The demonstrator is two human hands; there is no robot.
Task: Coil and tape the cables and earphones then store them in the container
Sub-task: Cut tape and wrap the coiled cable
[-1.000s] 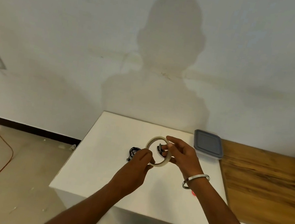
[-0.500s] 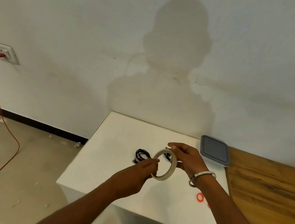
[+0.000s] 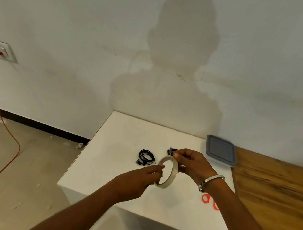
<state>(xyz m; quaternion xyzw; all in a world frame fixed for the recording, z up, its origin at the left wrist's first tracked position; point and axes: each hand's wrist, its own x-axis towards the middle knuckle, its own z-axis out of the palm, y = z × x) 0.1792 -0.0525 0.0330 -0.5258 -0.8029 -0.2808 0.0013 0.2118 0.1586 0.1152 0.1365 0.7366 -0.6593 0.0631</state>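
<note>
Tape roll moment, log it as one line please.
left hand: holds tape roll | right hand: pinches roll and coiled cable | earphones: on table | container: lidded

On the surface [image 3: 119,169], the coiled earphones [image 3: 145,158] lie left of the tape roll [image 3: 167,172], which is held above it between both hands. The lidded container [image 3: 220,151] sits to the right at the back, against the wall. Scissors [image 3: 209,201] lie at the front right, partly hidden under the right forearm.
</note>
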